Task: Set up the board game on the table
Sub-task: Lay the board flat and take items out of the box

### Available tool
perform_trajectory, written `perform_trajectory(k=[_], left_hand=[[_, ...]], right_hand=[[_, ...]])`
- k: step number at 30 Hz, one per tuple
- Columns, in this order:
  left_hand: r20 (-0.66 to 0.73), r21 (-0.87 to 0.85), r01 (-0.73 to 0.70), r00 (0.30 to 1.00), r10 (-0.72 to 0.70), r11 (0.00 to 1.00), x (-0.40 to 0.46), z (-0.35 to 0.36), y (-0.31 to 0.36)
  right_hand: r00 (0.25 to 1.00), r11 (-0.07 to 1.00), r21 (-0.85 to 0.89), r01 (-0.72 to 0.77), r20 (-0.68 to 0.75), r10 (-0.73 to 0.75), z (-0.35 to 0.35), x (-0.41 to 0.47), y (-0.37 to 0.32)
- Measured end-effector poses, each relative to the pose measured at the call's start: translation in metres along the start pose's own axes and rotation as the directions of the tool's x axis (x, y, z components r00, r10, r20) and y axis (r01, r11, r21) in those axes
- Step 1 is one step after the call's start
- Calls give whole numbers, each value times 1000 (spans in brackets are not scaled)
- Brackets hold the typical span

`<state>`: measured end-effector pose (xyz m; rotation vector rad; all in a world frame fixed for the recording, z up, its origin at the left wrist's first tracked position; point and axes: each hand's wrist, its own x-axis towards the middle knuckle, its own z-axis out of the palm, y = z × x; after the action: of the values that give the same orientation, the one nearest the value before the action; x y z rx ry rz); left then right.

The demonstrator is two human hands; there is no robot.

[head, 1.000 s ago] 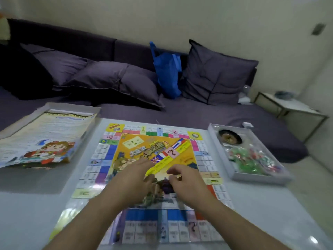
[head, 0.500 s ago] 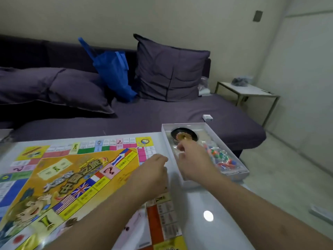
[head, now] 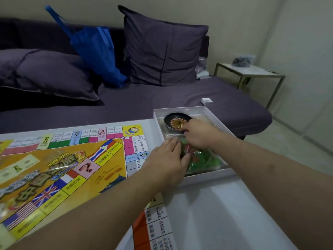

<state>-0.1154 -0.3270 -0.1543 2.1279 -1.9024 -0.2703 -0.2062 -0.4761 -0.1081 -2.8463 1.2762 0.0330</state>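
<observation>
Over the white tray, off the flattened board now: left hand spread, right hand curled (grip unclear), pieces next.

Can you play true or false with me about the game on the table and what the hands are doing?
1. The game board lies flat and open on the table. True.
2. Both hands are inside the white box tray. True: the left hand and the right hand both reach into it.
3. The black spinner wheel sits in the middle of the board. False: it is in the far end of the tray.
4. The green and red pieces are spread over the board. False: they are in the tray, under clear wrap.
5. The blue bag is on the table. False: it leans on the sofa.
</observation>
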Motion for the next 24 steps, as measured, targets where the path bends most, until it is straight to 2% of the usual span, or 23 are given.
perform_trajectory(k=[10, 17, 24], left_hand=[[-20, 26, 3, 1000, -3, 1000, -1, 1, 1], [-15, 22, 10, 1000, -10, 1000, -2, 2, 2], [7, 13, 11, 1000, -11, 1000, 1, 4, 1]], right_hand=[[993, 998, 31, -52, -101, 55, -6, 7, -6], [965, 999, -18, -46, -257, 40, -5, 9, -3], [902, 994, -90, 66, -420, -98, 0, 2, 1]])
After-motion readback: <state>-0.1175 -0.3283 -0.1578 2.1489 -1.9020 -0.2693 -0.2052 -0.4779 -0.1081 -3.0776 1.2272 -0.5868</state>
